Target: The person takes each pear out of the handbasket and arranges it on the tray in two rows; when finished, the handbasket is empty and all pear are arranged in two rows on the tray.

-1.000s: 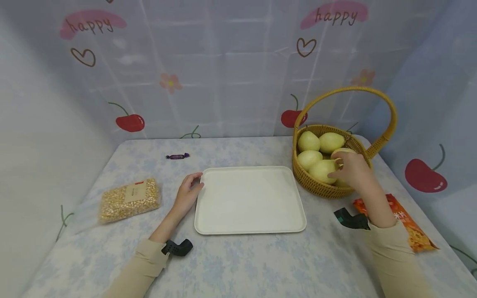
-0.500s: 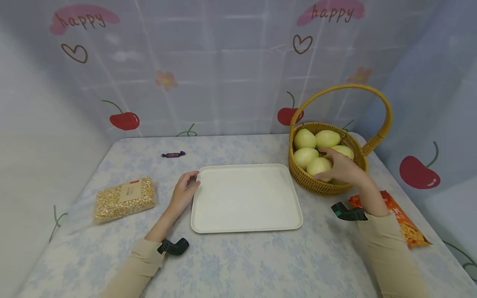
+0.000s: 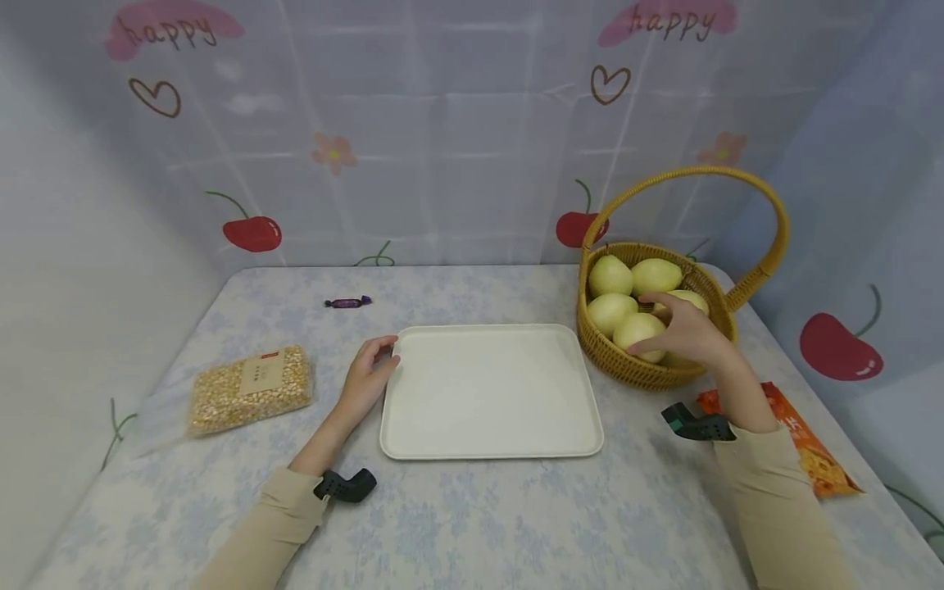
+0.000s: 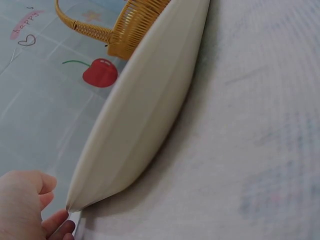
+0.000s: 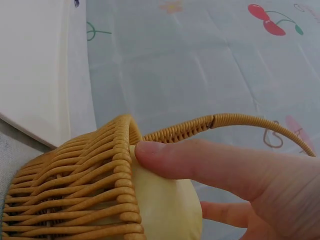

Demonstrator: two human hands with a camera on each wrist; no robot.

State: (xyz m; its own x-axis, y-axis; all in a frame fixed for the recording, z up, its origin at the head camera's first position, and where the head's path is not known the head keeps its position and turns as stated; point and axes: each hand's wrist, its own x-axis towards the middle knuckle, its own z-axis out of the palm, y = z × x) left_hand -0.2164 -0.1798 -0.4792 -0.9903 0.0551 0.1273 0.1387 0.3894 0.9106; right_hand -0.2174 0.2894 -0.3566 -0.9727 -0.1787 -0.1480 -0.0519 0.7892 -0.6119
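In the head view my right hand (image 3: 687, 332) is inside the wicker basket (image 3: 627, 369), with thumb and fingers round the front pale yellow-green pear (image 3: 637, 334). The right wrist view has the thumb lying on this pear (image 5: 167, 200), while another finger shows behind it. Several similar pears (image 3: 610, 314) lie around it in the basket. My left hand (image 3: 365, 377) rests by the left edge of a white rectangular tray (image 3: 490, 393), its fingers loosely bent. Fingertips touch the tray's corner (image 4: 75, 202) in the left wrist view; whether they press it is unclear.
A bag of corn kernels (image 3: 251, 389) lies at the left, and a purple wrapped candy (image 3: 348, 302) at the back. Partly under the right forearm is an orange snack bag (image 3: 811, 447). The basket's tall handle (image 3: 767, 213) arches up behind the right hand.
My right hand has shifted left within the basket, from the right-hand pears to the front pear, and its fingers now go round that one. The left hand stays at the tray's edge.
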